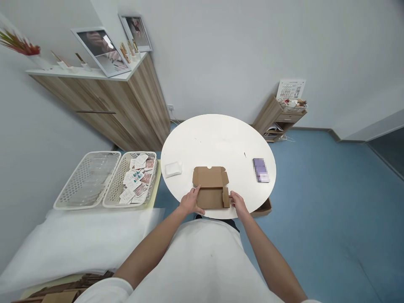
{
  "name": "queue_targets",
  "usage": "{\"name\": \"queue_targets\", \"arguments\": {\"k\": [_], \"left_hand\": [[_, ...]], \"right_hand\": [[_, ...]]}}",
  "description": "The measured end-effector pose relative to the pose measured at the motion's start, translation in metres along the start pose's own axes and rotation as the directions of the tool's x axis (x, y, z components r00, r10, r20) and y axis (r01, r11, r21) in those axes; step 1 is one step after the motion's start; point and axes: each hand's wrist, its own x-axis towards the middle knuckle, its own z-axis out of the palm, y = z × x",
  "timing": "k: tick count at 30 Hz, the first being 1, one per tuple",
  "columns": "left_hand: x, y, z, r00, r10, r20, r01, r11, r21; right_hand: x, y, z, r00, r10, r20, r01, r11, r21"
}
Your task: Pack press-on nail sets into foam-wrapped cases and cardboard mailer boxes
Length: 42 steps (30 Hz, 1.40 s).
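A brown cardboard box lies near the front edge of the round white table, its lid folded back away from me. My left hand grips the box's left side, thumb low and fingers toward the lid hinge. At the opposite side, my right hand has its fingers curled against the upright right side flap. The bare bottom shows between the hands. Left of the box sits a white packet; to the right lies a purple stack, blurred out.
Two white baskets stand left of the table: one basket holds clear plastic pieces, the other basket holds carded packs. A wooden cabinet and a small shelf stand behind. An open carton is under the table's right edge.
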Motion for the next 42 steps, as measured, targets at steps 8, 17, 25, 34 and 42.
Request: {"name": "queue_targets", "arguments": {"k": [8,17,25,34,42], "left_hand": [[-0.001,0.0,0.001,1.0,-0.018,0.004,0.018,0.999,-0.033],[0.0,-0.002,0.005,1.0,-0.022,0.01,0.023,0.998,-0.054],[0.001,-0.001,0.007,1.0,-0.026,0.01,0.026,0.997,-0.067],[0.005,0.013,0.006,0.999,0.024,0.022,-0.023,0.998,-0.054],[-0.02,0.01,0.03,0.988,-0.075,-0.134,0.019,0.926,-0.376]], "right_hand": [[0.006,-0.005,0.021,0.994,-0.089,0.069,0.113,0.802,-0.586],[0.007,-0.008,0.037,1.0,-0.021,-0.02,-0.006,0.527,-0.85],[0.003,-0.008,0.038,0.998,-0.023,-0.057,-0.032,0.594,-0.804],[-0.014,0.002,0.015,0.996,-0.07,-0.053,0.021,0.775,-0.632],[-0.029,0.014,0.003,0.995,-0.081,-0.059,0.053,0.924,-0.378]]}}
